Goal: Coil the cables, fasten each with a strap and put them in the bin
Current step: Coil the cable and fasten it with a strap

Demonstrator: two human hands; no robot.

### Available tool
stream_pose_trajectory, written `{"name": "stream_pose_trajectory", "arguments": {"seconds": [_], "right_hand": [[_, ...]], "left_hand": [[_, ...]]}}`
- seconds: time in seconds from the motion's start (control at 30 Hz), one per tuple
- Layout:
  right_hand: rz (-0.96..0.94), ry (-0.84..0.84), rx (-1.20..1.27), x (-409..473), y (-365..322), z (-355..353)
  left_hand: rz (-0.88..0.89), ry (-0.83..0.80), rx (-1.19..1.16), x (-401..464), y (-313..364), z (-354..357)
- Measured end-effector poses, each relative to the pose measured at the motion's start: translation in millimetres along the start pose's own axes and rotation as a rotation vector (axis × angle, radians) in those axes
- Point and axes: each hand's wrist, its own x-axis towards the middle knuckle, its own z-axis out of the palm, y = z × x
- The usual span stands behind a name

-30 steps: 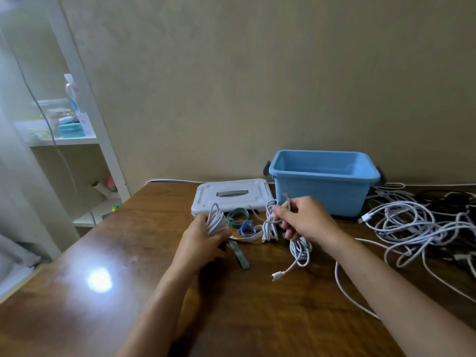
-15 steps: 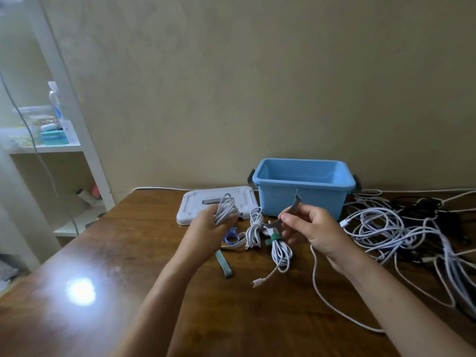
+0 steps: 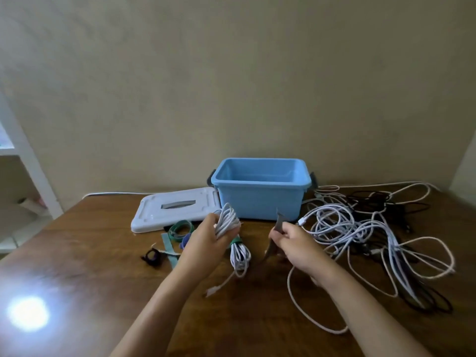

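Right now, from the head camera, your left hand [image 3: 206, 243] has its grip curled around a coiled white cable [image 3: 226, 221], with the upper loops fanning out above your fingers just in front of the blue bin [image 3: 260, 199]. Below that hand the same bundle hangs down to the worktop [image 3: 103, 253], banded by a green strap [image 3: 235, 240], and its lower loops [image 3: 240, 256] and plug end trail toward you, still in front of the bin. Your right hand [image 3: 296, 243] has its grip pinched on a grey strap [image 3: 278, 222], which sticks up above the fingers and droops below them, just in front of the bin's right corner. The bin stands open at the back of the worktop, against the wall. Its white lid [image 3: 175, 210] lies flat, touching the bin's left side. In front of the lid, left of the bin, lie a rolled green strap [image 3: 180, 229], a flat teal strap [image 3: 168, 249] and a small dark strap roll [image 3: 152, 257]. To the right of the bin sprawls a loose tangle of white cables [image 3: 360, 233], with black cables [image 3: 386, 202] mixed in behind it, and one white loop runs under your right forearm.
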Motion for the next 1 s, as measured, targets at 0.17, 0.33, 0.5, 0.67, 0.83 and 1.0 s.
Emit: {"name": "stream_pose_trajectory", "arguments": {"seconds": [0.17, 0.33, 0.5, 0.67, 0.83, 1.0], "right_hand": [[0.034, 0.050, -0.089, 6.8, 7.8, -12.7], [0.053, 0.113, -0.162, 10.7, 11.9, -24.7], [0.100, 0.211, -0.304, 15.2, 22.4, -42.6], [0.122, 0.303, -0.419, 12.3, 29.2, -62.4], [-0.105, 0.220, -0.256, -5.7, 2.2, -56.2], [-0.310, 0.015, 0.093, -29.3, -28.8, -8.7]], "left_hand": [[0.013, 0.004, -0.006, -2.7, -3.0, 0.5], [0.037, -0.049, 0.010, -5.0, 2.7, -1.1], [0.043, -0.087, 0.101, -5.3, 6.7, -1.7], [0.074, -0.091, 0.122, -1.8, 6.3, -3.1], [0.078, -0.137, 0.141, 1.3, 4.5, 3.1], [0.097, -0.148, 0.155, 4.3, 5.7, 11.9]]}}
